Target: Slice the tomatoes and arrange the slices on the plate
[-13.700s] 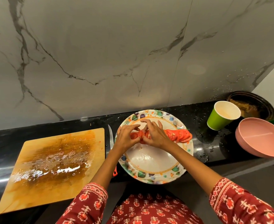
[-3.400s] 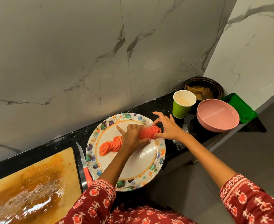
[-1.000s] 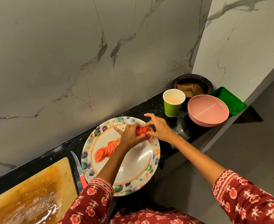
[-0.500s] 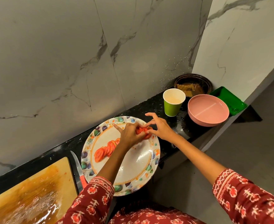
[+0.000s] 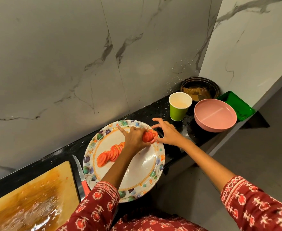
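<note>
The cutting looks done, so you are on the arranging step. At the left of the bench point(image 5: 142, 112) the wet cutting board point(image 5: 30, 197) lies bare and the knife point(image 5: 81, 174) rests idle between it and the plate point(image 5: 147, 172).

On the plate a fanned row of slices point(image 5: 109, 155) already overlaps, running up toward your left hand point(image 5: 134, 137). That hand cups the stack of uncut-looking slices point(image 5: 149, 136) near the plate's far right rim, fingers curled round it, index finger point(image 5: 121, 129) pointing straight out. Your right hand point(image 5: 167, 133) meets the stack from the other side: thumb and forefinger tips touch its outer slice, the remaining fingers spread and lifted.

Next, I judge, you need to tip the stack over and slide the slices apart so they continue the row. They are wet and soft, so press lightly. The green cup point(image 5: 178, 107) stands near your right hand; keep clear of it.
</note>
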`<control>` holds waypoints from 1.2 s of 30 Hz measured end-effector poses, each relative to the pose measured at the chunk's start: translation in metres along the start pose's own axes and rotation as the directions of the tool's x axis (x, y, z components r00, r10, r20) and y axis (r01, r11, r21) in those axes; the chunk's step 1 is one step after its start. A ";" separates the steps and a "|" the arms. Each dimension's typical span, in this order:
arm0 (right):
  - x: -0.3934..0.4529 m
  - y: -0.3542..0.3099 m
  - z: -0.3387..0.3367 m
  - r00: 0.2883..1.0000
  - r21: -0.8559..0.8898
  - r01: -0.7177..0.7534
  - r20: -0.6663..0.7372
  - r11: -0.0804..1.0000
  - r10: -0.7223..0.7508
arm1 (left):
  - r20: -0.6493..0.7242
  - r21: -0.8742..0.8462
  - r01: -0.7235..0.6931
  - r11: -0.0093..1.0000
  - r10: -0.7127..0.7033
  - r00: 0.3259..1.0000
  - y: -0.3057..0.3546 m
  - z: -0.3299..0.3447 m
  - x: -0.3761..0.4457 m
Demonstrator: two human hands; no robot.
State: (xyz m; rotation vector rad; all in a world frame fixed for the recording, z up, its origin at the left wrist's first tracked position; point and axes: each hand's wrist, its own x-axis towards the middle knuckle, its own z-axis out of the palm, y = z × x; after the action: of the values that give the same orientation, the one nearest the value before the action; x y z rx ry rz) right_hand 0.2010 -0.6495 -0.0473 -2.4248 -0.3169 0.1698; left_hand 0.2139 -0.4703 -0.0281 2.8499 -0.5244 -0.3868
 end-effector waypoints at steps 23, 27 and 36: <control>-0.010 -0.001 0.004 0.993 -0.010 -0.014 -0.120 1.000 0.013 | -0.393 -0.505 0.163 0.847 -0.394 0.831 -0.059 -0.015 -0.057; -0.004 -0.012 0.006 0.997 -0.029 -0.006 -0.080 1.000 0.004 | -0.355 -0.556 0.358 0.750 -0.603 0.714 -0.093 -0.018 -0.086; -0.010 -0.016 0.012 0.996 -0.088 -0.033 -0.089 0.996 0.026 | -0.214 -0.624 0.421 0.658 -0.662 0.718 -0.099 0.003 -0.119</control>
State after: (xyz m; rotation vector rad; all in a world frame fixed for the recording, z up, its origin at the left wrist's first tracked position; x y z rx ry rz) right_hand 0.1862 -0.6330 -0.0460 -2.5175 -0.2538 0.0625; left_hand 0.1374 -0.3355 -0.0304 2.3414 0.5128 0.0295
